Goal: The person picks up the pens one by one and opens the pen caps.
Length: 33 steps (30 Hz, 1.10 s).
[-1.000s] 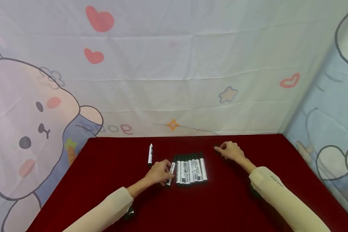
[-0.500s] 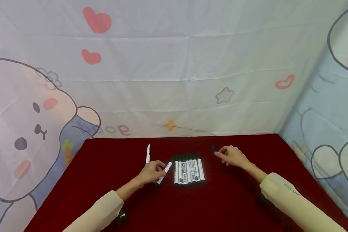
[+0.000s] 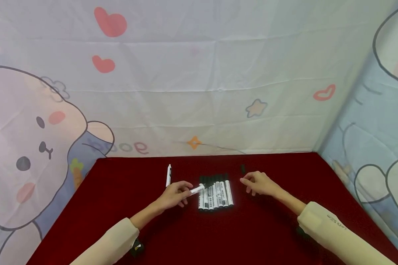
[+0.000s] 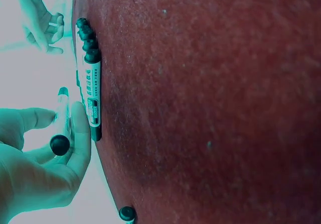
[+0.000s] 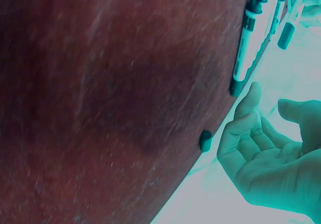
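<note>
My left hand (image 3: 175, 195) pinches a whiteboard marker (image 3: 197, 189) between thumb and fingers, tilted, its dark cap end pointing right over the row. In the left wrist view this marker's black rear end (image 4: 60, 145) faces the camera. Several capped markers (image 3: 215, 197) lie side by side on the red cloth, caps away from me. To the right, my right hand (image 3: 260, 183) holds nothing, its fingers loosely bent. Beyond its fingertips a loose black cap (image 3: 243, 168) rests on the cloth; the right wrist view shows the cap (image 5: 205, 141) too.
An uncapped white marker (image 3: 168, 176) lies behind my left hand, its tip pointing away. Red cloth (image 3: 225, 239) covers the table, and a printed curtain (image 3: 172, 110) hangs beyond its far edge.
My left hand has raised the marker from beside the row and swung its cap end to the right. My right hand has drawn back from the loose cap, towards me.
</note>
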Available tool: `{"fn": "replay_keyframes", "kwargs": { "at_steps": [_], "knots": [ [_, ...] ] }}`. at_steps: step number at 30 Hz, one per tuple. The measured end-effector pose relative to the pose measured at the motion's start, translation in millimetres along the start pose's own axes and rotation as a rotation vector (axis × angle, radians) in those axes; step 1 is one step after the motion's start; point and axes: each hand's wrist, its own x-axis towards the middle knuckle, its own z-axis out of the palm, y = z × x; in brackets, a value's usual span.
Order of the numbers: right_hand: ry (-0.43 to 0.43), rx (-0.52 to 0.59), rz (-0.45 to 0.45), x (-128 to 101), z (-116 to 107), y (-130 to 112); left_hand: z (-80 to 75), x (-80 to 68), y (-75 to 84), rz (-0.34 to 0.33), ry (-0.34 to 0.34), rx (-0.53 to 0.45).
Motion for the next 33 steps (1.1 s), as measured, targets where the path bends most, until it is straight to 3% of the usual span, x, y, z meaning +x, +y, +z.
{"fn": "replay_keyframes", "kwargs": {
  "at_steps": [15, 26, 33],
  "knots": [
    [-0.163, 0.139, 0.04, -2, 17, -16, 7.7, 3.0, 5.5, 0.13, -0.13, 0.097],
    [-0.325, 0.201, -0.1, -2, 30, -25, 11.6, 2.4, 9.1, 0.142, -0.176, 0.082],
    [-0.384, 0.226, -0.126, -3, 33, -34, 15.5, 2.6, 12.0, 0.152, -0.172, 0.094]
  ]
}}
